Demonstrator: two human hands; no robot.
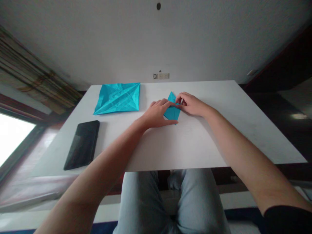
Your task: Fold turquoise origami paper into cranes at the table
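A small piece of folded blue paper (172,113) lies on the white table, with a pointed tip toward the far side and creases across its face. My left hand (159,113) rests over its left part, fingers stretched out and thumb spread apart along the near edge. At the paper's right edge, my right hand (191,103) is closed in a pinch, thumb and index finger together beside the left fingertips. Part of the paper is hidden under the hands.
A larger creased sheet of blue paper (119,98) lies at the table's far left. Nearer on the left is a black phone or tablet (82,144). The white table (175,149) ends just before my legs; a wall with sockets (161,76) stands behind it.
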